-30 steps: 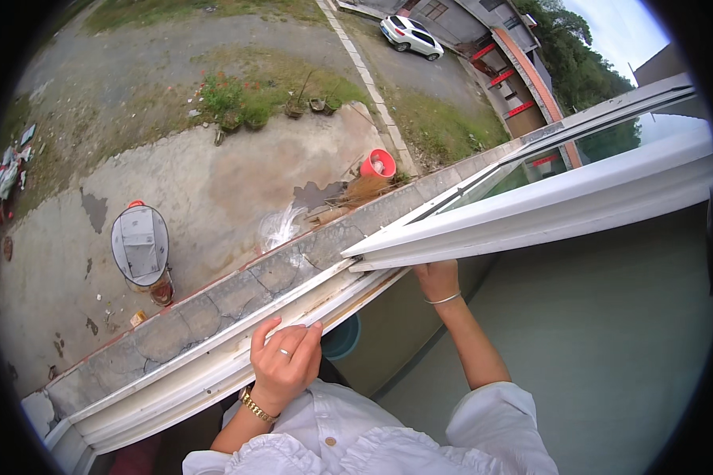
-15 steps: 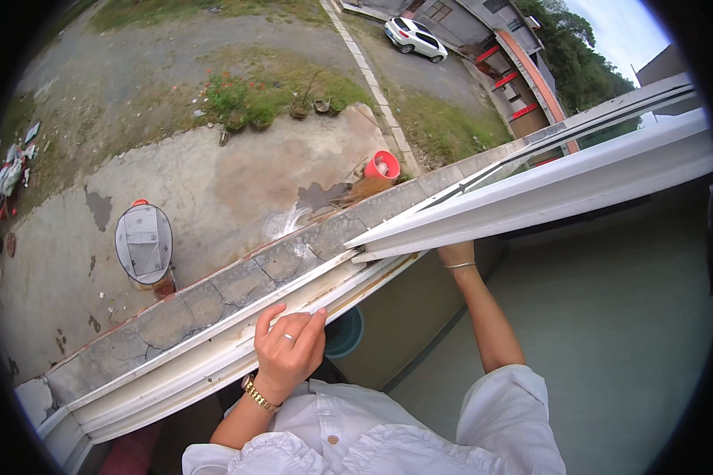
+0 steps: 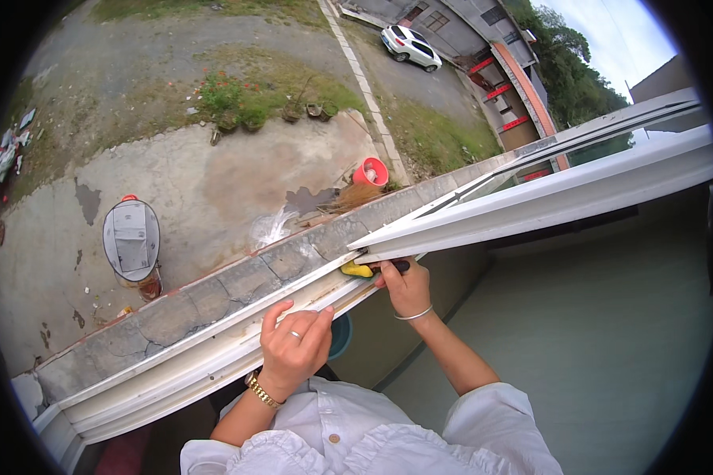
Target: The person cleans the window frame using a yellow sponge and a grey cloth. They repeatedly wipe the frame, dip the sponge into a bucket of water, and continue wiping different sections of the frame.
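My right hand (image 3: 408, 289) is closed round the dark handle of a cleaning tool with a yellow head (image 3: 357, 270). The yellow head sits in the track of the white window frame (image 3: 293, 305), at the lower corner of the sliding sash (image 3: 531, 196). Part of the tool is hidden by my fingers and the sash. My left hand (image 3: 295, 342), with a ring and a gold watch, rests on the inner edge of the frame. Its fingers are bent and apart, with nothing held in them.
Below my left hand a blue basin (image 3: 340, 336) partly shows. Outside runs a cracked concrete ledge (image 3: 190, 317). Down in the yard are a red bucket (image 3: 370, 172), an oval grey-topped object (image 3: 131, 239), potted plants (image 3: 228, 101) and a white car (image 3: 411, 46).
My right hand has come out from behind the sash and moved left, bringing the yellow-headed cleaning tool into view in the track. My left hand stays on the frame.
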Demonstrator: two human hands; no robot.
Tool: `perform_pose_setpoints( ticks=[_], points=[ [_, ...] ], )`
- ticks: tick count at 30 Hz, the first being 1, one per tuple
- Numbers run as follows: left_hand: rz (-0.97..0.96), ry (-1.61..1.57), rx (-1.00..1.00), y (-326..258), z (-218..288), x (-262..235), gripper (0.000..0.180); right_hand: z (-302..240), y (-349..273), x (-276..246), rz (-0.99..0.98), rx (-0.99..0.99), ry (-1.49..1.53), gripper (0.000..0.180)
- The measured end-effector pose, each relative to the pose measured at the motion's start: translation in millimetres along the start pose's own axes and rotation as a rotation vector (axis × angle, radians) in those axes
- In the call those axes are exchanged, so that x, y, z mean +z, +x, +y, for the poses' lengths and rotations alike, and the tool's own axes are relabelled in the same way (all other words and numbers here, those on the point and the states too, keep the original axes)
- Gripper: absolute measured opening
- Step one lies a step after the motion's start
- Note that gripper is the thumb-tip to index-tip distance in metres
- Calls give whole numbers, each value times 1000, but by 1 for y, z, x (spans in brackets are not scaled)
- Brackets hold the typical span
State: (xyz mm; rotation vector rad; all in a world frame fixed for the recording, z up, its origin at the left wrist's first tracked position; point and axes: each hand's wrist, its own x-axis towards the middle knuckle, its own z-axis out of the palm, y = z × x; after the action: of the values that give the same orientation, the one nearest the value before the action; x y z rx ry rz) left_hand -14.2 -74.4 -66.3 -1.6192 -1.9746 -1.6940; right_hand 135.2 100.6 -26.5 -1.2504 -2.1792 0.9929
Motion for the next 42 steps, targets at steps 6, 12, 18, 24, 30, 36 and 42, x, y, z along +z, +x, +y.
perform_pose_setpoints(
  ticks=[6, 12, 18, 24, 30, 36, 42],
  points=[
    [-12, 4, -12, 0, -3, -4, 27, -26, -21, 25, -94, -216, -105, 17],
    [-9, 21, 3, -4, -4, -5, 28, 21, 15, -39, 91, -251, -379, 23],
    [-49, 18, 1, -2, 1, 1, 26, 53, 30, -50, 66, -208, -361, 28],
    [-63, 38, 29, -3, -1, 3, 24, 22, 39, -43, -27, 106, 22, 25],
    [26, -74, -163, 4, 2, -34, 20, 0, -11, 12, -136, -44, 240, 15],
    [-204, 52, -377, -7, -10, -94, 29, -58, -56, 93, -242, -389, 205, 13],
    [-307, 343, -181, -24, -11, -132, 33, -88, -66, 137, -495, -102, 550, 18]
  ],
)
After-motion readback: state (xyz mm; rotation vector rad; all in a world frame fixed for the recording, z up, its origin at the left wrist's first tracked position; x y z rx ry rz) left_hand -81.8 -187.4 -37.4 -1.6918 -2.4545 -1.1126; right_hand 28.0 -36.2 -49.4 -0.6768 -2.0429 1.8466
